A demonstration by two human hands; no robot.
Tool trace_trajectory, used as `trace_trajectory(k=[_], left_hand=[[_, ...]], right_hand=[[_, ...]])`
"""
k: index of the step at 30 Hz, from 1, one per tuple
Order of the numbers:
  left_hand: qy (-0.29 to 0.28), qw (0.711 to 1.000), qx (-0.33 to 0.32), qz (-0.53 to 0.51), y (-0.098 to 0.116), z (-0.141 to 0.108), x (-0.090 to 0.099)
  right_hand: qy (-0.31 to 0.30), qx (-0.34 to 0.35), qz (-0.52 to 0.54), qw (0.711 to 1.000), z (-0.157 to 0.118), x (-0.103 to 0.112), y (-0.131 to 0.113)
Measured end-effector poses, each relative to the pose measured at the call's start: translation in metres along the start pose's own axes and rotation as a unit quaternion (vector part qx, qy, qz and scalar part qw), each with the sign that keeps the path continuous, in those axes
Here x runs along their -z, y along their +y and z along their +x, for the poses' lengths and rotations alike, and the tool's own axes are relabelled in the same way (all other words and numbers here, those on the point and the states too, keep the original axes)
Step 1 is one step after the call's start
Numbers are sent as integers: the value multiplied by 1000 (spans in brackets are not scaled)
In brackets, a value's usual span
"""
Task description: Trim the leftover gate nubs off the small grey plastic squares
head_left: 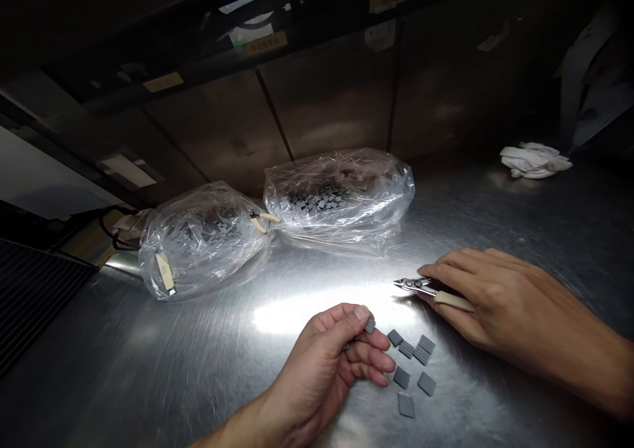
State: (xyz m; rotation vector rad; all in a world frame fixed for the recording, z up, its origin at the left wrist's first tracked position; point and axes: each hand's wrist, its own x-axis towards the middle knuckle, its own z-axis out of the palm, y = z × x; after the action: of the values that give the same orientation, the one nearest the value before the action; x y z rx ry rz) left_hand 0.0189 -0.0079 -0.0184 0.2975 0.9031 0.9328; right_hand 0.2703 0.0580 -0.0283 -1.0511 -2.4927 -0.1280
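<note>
1. The left hand [321, 359] is pinching a gray piece [370, 326] above the table [198, 362], fingers half-curled, ideally gripping steadily.
2. The right hand [502, 296] is curling loosely around cutters [454, 301], ideally aiming their tips clear of fingers.

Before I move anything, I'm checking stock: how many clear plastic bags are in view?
2: the left bag and the right bag, side by side toward the back of the metal table.

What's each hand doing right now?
Left hand: closed on a small grey piece, pinched under the thumb.
Right hand: closed around cream-handled cutters, their tips apart from the pieces.
</note>
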Motion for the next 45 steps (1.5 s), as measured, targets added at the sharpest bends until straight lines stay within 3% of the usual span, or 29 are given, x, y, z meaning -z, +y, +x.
trace_trajectory(k=[8,21,26,30,34,37,42,45], left_hand=[[-7,1000,-7,1,0,1,0],[25,999,-23,1,0,0,-2],[15,999,5,35,10,-1,-2],[75,996,7,53,22,-4,-1],[108,988,-38,100,50,-3,-9],[113,974,-113,157,93,11,-28],[134,912,-248,298,170,58,-66],[135,870,-284,380,178,79,-79]], right_hand=[[17,27,35,999,5,5,-15],[9,18,30,999,5,3,-10],[27,-3,45,999,3,1,-6],[55,-3,42,998,-1,-10,-3],[77,9,55,995,-3,-17,1],[89,17,69,994,0,-15,4],[62,-23,68,996,8,1,-4],[37,-56,40,997,12,12,-10]])
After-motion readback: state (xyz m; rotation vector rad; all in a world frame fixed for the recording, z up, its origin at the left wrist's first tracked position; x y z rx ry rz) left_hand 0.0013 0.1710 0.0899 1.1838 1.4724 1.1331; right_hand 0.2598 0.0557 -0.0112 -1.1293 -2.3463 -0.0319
